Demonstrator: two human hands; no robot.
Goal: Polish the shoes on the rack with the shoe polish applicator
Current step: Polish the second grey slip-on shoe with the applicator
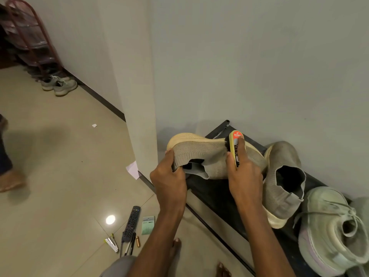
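Note:
A grey knit slip-on shoe [201, 154] with a cream sole lies on its side, raised above the black shoe rack [215, 194]. My left hand [169, 176] grips it at the heel collar. My right hand [242, 172] holds the shoe polish applicator [234, 145], a yellow block with a red label, index finger stretched along its back. The applicator's dark sponge edge presses against the shoe's upper near the toe. The matching grey shoe [283, 182] stands on the rack just to the right.
A pale green laced sneaker [331, 232] sits on the rack at the right. A remote [131, 223], a green comb, pens and small items lie on the tiled floor. Another person's foot [10, 180] is at the left. A red rack [30, 37] with sneakers stands far left.

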